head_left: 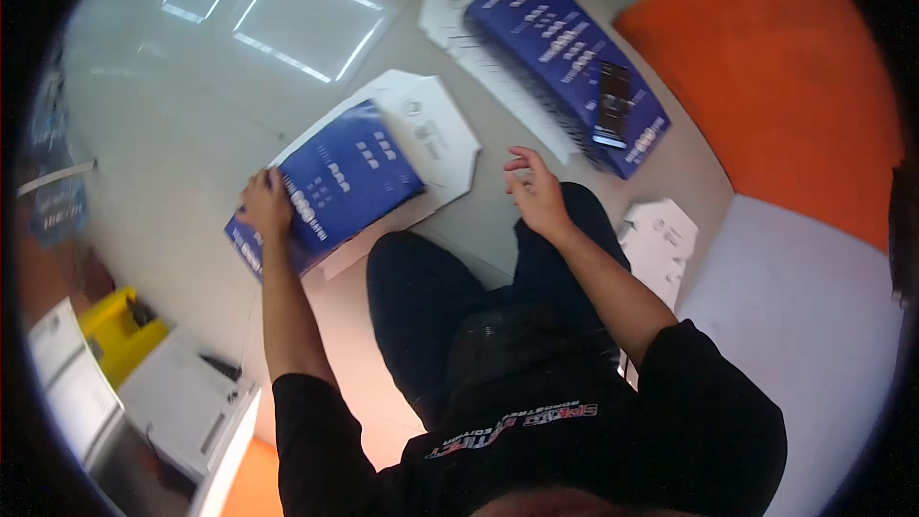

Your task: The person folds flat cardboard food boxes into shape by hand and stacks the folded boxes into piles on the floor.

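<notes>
On the floor to the left lies a blue printed panel [349, 168] with white markings, overlapping a white die-cut cardboard piece [450, 139]. My left hand [265, 203] is at the panel's left edge, its fingers bent over that edge; motion blur softens them. My right hand [536, 193] is held in the air above my right knee, fingers apart and loosely curled, with nothing in it. Farther off to the right, a blue printed stack [550, 38] lies beside a white notched cardboard piece [455, 5]. A dark phone-like slab [613, 101] rests on the stack.
An orange cushion [766, 57] and a pale grey seat [804, 325] stand along the right. Another white cut-out board [661, 239] lies beside my right leg. At the lower left are a white box-shaped unit [177, 393] and a yellow object [120, 330]. The glossy floor reflects lights.
</notes>
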Action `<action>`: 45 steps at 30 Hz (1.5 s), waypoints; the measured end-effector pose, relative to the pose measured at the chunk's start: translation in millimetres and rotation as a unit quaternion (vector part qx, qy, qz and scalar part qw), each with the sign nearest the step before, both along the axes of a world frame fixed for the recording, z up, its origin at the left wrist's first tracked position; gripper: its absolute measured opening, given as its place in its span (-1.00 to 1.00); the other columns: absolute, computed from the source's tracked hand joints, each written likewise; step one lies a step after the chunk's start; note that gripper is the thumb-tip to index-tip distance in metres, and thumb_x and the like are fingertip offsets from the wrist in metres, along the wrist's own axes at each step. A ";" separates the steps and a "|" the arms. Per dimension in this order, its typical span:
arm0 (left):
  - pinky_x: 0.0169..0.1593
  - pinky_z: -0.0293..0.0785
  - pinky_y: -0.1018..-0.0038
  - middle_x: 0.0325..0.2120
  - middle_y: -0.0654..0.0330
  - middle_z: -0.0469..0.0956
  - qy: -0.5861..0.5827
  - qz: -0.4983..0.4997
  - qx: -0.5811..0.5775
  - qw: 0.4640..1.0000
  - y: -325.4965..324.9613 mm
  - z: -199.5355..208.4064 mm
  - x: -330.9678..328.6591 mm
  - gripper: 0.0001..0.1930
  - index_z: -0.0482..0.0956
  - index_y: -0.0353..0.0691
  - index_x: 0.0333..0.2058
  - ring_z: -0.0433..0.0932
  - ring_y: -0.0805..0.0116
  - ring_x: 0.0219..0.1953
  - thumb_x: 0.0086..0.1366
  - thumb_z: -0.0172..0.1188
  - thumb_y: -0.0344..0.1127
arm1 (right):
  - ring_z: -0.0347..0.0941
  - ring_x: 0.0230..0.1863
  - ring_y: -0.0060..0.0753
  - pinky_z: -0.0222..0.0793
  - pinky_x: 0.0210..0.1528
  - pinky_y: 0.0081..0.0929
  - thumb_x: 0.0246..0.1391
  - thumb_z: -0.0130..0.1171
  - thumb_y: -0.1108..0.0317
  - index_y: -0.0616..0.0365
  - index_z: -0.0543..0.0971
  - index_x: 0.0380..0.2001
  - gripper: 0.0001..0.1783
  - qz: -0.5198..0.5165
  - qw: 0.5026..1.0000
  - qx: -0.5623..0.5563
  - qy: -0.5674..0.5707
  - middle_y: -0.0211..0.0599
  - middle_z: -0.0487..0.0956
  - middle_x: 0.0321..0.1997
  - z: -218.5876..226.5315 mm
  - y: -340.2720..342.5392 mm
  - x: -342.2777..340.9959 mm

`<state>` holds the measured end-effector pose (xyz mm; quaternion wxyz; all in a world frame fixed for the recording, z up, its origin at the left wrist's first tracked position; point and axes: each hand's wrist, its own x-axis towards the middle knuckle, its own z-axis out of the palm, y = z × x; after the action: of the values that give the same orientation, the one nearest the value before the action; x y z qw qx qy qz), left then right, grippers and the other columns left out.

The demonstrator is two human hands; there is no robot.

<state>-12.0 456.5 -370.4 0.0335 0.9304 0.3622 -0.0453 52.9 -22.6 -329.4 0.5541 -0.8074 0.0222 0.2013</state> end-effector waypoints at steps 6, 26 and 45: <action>0.22 0.06 -0.40 0.16 0.22 0.56 -0.028 0.020 -0.026 0.999 39.6 -22.2 -10.2 -0.44 0.58 0.07 0.15 0.44 0.01 0.23 0.49 -0.21 0.25 | 0.56 -0.27 -0.50 0.47 -0.29 -0.50 0.25 0.18 0.49 0.14 0.46 0.20 -0.55 -0.004 0.998 -0.003 -0.057 -0.28 0.63 -0.09 37.6 -54.8 -24.6; 0.33 -0.18 -0.53 0.58 0.02 -0.29 0.046 -0.035 -0.025 0.998 -63.4 0.2 -75.3 -0.20 -0.13 0.37 0.54 -0.22 -0.30 0.55 0.45 -0.16 0.41 | -0.05 0.54 0.45 0.10 0.42 0.36 -0.14 0.51 -0.30 -0.06 -0.03 0.54 0.34 -0.153 0.865 -0.424 0.220 0.30 -0.14 0.58 -65.9 -339.7 -235.8; 0.47 -0.27 -0.29 0.54 -0.18 -0.26 -0.063 -0.134 -0.127 0.981 -218.8 105.5 -145.7 -0.23 0.15 0.00 0.44 -0.31 -0.37 0.55 0.35 0.27 -0.01 | 0.41 0.33 0.10 0.42 0.26 0.10 -0.19 0.59 -0.22 0.25 0.24 0.41 0.24 -0.314 0.746 -0.520 0.274 0.13 0.46 0.32 -160.4 -505.9 -291.7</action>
<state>-157.7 237.7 -264.9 0.1680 0.9597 0.2226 -0.0360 -238.7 -528.6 -489.8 0.0505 -0.8282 0.5265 0.1855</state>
